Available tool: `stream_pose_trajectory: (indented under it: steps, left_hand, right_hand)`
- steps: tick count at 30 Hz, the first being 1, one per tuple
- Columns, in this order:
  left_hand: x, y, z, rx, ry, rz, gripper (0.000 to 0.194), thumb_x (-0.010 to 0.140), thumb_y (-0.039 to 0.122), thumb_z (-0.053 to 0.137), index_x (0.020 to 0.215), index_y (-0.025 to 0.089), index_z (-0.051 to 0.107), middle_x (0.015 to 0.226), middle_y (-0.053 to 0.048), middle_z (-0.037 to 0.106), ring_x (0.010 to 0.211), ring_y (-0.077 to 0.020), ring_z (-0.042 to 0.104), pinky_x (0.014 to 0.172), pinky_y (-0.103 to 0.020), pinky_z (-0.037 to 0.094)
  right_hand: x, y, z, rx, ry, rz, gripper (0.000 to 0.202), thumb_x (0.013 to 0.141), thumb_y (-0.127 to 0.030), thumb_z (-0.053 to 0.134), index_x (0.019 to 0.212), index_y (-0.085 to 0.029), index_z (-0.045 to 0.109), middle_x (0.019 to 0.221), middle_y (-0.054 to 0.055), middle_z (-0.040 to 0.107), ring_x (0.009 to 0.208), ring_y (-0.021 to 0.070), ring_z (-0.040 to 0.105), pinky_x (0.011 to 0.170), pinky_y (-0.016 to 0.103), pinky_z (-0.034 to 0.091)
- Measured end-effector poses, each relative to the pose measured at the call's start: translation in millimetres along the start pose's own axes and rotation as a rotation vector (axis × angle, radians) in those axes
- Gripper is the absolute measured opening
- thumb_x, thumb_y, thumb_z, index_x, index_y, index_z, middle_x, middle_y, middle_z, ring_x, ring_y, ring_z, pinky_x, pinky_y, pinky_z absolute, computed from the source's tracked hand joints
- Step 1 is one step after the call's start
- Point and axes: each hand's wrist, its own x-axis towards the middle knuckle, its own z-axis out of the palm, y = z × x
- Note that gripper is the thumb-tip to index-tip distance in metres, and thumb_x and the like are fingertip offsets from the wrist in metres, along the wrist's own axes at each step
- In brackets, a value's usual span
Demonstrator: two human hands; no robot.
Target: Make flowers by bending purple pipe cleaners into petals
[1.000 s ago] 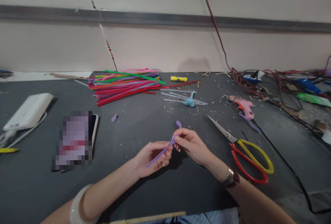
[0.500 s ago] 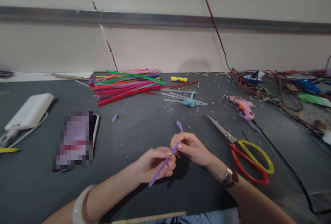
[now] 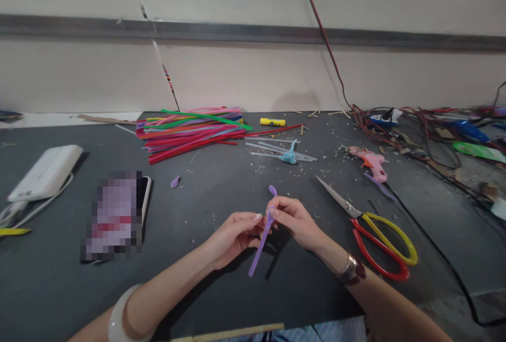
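Note:
A purple pipe cleaner (image 3: 259, 254) is pinched between the thumb and fingers of my right hand (image 3: 294, 220). Its bent top forms a small loop under my right thumb, and a straight tail slants down toward me. A rounded purple loop (image 3: 272, 190) sticks out beyond my right fingers. Close on the left is my left hand (image 3: 237, 236), loosely curled with thumb and fingers apart. Its fingertips reach behind the pipe cleaner; whether they touch it is hidden. A small separate purple loop (image 3: 175, 182) lies on the dark table (image 3: 213, 194).
Scissors (image 3: 367, 226) and a pink glue gun (image 3: 369, 163) lie at right, near tangled cables (image 3: 419, 136). Behind are a pipe cleaner bundle (image 3: 193, 134), a yellow glue stick (image 3: 272, 121), clear sticks (image 3: 269, 147) and a blue piece (image 3: 289, 155). A phone (image 3: 114, 215) and power bank (image 3: 45, 171) lie left.
My left thumb has come off the purple pipe cleaner and moved slightly up. The tail has swung right and hangs more steeply. My right hand keeps its pinch.

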Motion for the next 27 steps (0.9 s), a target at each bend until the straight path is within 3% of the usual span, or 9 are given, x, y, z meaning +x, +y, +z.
stream_pose_trajectory:
  steps: [4,13,20,27]
  left_hand:
    - [0.6,-1.4,-2.2,0.049,0.052,0.006,0.018,0.07,0.026,0.067,0.073,0.009,0.069,0.064,-0.004,0.063,0.057,-0.0081,0.054,0.057,-0.018,0.042]
    - [1.1,-1.9,0.3,0.145,0.123,0.075,0.02,0.065,0.02,0.071,0.082,0.011,0.068,0.07,-0.005,0.068,0.058,-0.0096,0.059,0.06,-0.022,0.046]
    - [0.9,-1.3,-0.6,0.104,0.083,0.068,0.018,0.073,0.019,0.064,0.088,0.009,0.068,0.08,-0.008,0.068,0.062,-0.0092,0.061,0.064,-0.021,0.048]
    - [-0.1,-2.1,0.0,0.147,0.048,0.045,0.019,0.074,0.021,0.064,0.086,0.008,0.067,0.075,-0.008,0.068,0.059,-0.0089,0.061,0.06,-0.02,0.048]
  right_hand:
    - [1.1,-2.7,-0.1,-0.069,0.011,0.021,0.021,0.077,-0.036,0.057,0.07,-0.016,0.056,0.058,-0.004,0.047,0.053,0.008,0.042,0.053,0.023,0.034]
    - [5.0,1.4,-1.0,-0.112,0.117,0.063,0.024,0.077,-0.037,0.057,0.066,-0.017,0.055,0.055,-0.004,0.046,0.048,0.0067,0.038,0.048,0.023,0.031]
    - [4.1,0.9,-2.7,-0.05,0.104,0.066,0.02,0.078,-0.033,0.057,0.093,-0.02,0.062,0.068,-0.001,0.056,0.057,0.0081,0.048,0.051,0.022,0.035]
    - [5.5,0.4,-3.1,-0.07,0.126,0.078,0.016,0.074,-0.032,0.061,0.068,-0.017,0.062,0.06,-0.001,0.057,0.053,0.0077,0.045,0.052,0.023,0.036]
